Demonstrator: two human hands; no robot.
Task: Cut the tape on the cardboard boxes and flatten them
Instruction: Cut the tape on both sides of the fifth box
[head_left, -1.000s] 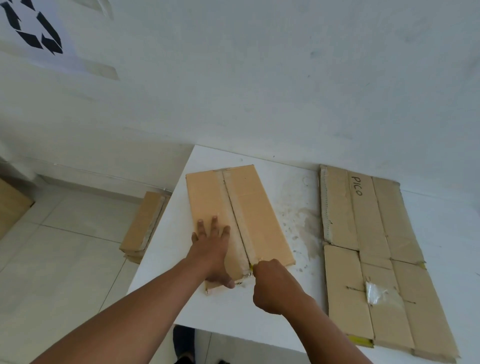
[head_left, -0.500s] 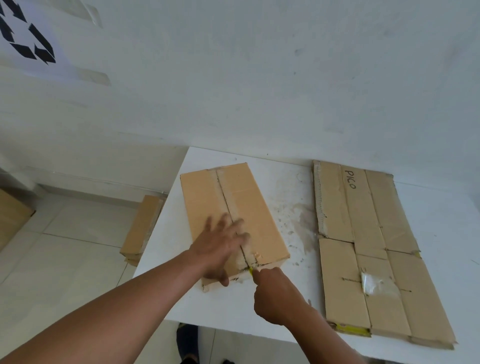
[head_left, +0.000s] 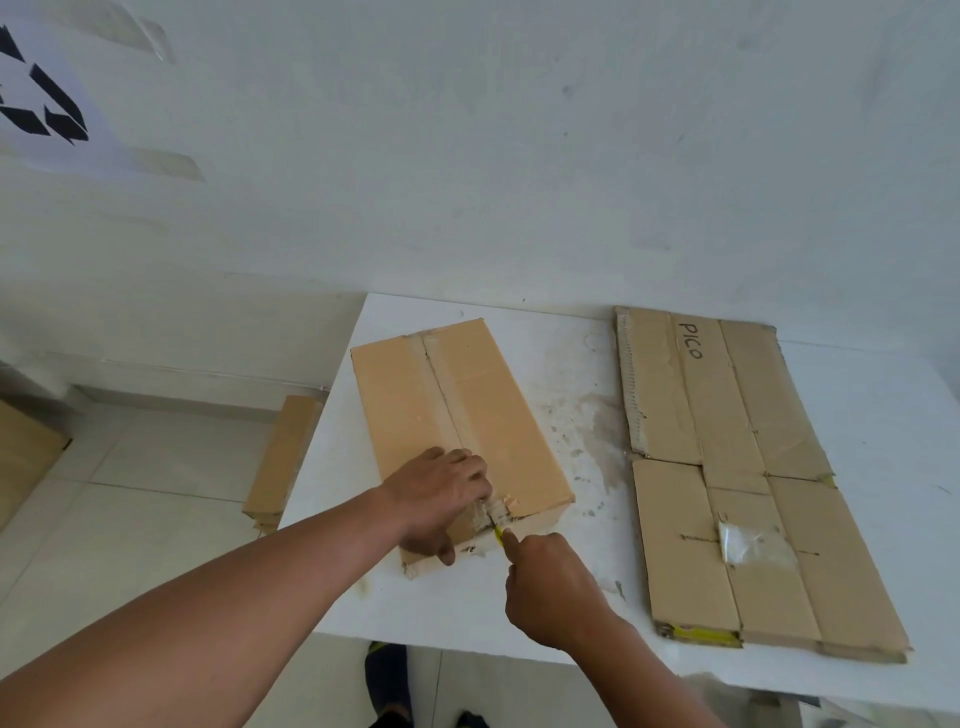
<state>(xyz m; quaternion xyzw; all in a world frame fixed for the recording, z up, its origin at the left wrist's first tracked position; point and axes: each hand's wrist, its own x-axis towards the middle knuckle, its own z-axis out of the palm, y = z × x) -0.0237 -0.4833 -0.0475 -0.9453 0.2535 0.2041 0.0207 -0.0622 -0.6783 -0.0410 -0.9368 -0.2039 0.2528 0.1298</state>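
Box (head_left: 467, 405) sits by the worktop's (head_left: 467, 613) left edge; left hand (head_left: 441, 499) curls its fingers over the near end, right hand (head_left: 556, 587) grasps a yellow cutter (head_left: 498, 533).

The left hand (head_left: 441, 499) held down the near end of the taped cardboard box (head_left: 467, 405), fingers bent at its seam. The right hand (head_left: 556, 590) gripped a yellow cutter (head_left: 498, 533) against that end's tape. Flattened cardboard (head_left: 727, 467) lay to the right on the white table (head_left: 441, 613).

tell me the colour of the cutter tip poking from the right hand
Yellow, seen in the head view where the cutter meets the taped box.
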